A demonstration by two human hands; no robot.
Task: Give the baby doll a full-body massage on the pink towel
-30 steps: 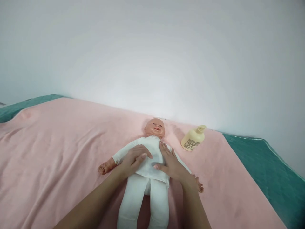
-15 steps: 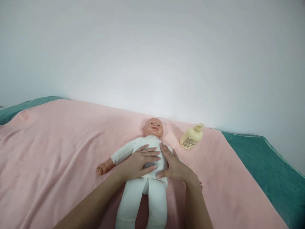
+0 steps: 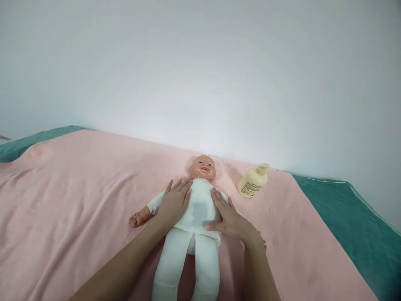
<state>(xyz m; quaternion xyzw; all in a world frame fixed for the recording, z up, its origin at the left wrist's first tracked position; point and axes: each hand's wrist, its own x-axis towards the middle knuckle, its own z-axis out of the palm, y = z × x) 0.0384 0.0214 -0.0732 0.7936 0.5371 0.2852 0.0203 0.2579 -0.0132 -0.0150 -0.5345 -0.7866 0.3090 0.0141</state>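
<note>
Head view, and from where I'm standing the pink blanket (image 3: 103, 188) takes up most of the scene, with the pale wall (image 3: 200, 75) right along its 12 o'clock edge. Green cloth (image 3: 347, 217) pokes out past it at 3 to 4 o'clock, plus another bit up around 10. The widest stretch of pink runs off toward 9 o'clock, kinda rumpled with long soft folds; there's a narrower strip over at 4.

As for stuff in the way, a pale yellow pump bottle (image 3: 252, 183) stands on the blanket at 2 o'clock from the doll's chest, near its shoulder, some dark print on its side. The right wrist cuts across the doll's arm on that side, so only a bit of its little hand peeks out.

The doll (image 3: 200, 194) is on its back smack in the middle, head at 12, legs toward 6, with a greyish patch (image 3: 200, 212) on its white top (image 3: 193, 223). Left hand (image 3: 174, 202) lies open and flat on it, fingers nearly together, doll's head at 1 to 2 o'clock from there. Right hand (image 3: 231, 219) is open too, thumb out wide, resting on the chest, head at 11. Both are just touching, not gripping.
</note>
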